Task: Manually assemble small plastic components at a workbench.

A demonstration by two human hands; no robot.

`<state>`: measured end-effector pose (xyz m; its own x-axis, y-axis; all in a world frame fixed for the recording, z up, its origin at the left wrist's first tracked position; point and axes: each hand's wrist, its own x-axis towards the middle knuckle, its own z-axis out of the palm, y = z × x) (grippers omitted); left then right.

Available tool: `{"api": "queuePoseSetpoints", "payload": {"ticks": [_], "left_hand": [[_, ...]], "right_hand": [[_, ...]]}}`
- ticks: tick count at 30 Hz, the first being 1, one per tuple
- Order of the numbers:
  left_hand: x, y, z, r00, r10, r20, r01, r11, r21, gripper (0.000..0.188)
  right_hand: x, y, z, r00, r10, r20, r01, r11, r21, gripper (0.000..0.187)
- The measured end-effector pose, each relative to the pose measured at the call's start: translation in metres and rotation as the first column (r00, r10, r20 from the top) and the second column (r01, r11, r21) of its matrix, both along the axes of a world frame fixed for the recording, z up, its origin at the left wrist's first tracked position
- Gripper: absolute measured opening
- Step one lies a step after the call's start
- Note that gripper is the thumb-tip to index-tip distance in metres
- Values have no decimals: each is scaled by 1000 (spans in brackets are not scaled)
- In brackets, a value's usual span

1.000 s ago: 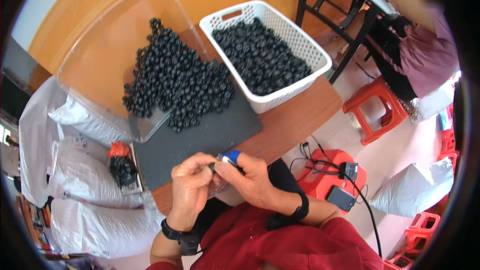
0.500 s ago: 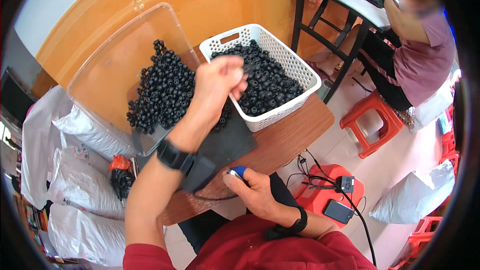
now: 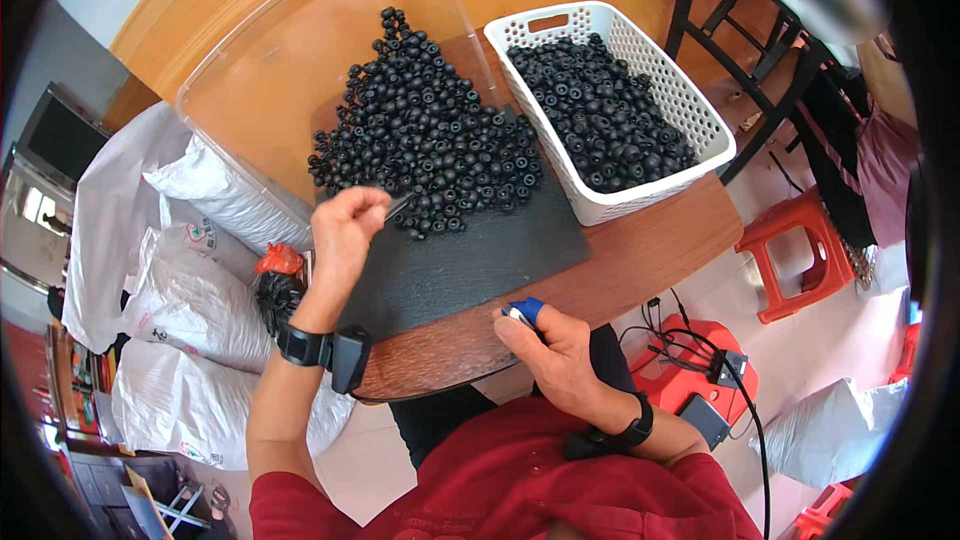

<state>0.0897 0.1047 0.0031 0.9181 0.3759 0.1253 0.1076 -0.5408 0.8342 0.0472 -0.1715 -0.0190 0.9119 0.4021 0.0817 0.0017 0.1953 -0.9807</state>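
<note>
My left hand (image 3: 345, 235) is at the near left edge of a heap of small black rings or beads (image 3: 420, 130), several with holes through the middle. Its thumb and fingers are pinched, and a thin, dark, pointed piece (image 3: 401, 205) sticks out from them toward the heap; its exact kind is unclear. My right hand (image 3: 550, 355) is closed over the table's front edge. Between its thumb and fingers shows a small blue and white item (image 3: 522, 313), mostly hidden. The heap lies on a dark mat (image 3: 470, 265).
Right of the heap stands a white perforated basket (image 3: 715, 145) holding similar black pieces. A clear plastic sheet (image 3: 270, 70) rises behind. White sacks (image 3: 185, 325) are stacked at left. A red stool (image 3: 790, 250), cables (image 3: 690, 340) and a seated person (image 3: 885, 170) are at right.
My left hand has gone from over the basket back left to the heap's near edge. My right hand keeps its grip near the table edge. The view has shifted.
</note>
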Motion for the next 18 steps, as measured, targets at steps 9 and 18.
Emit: {"api": "queuePoseSetpoints", "payload": {"ticks": [9,18], "left_hand": [[-5,-2,-36,959,-192,208,42,821,569,24],[-15,-2,-27,985,-168,40,133,887,441,19]], "right_hand": [[-5,4,-2,999,38,30,-35,994,-99,20],[-5,4,-5,998,43,45,-40,997,-72,21]]}}
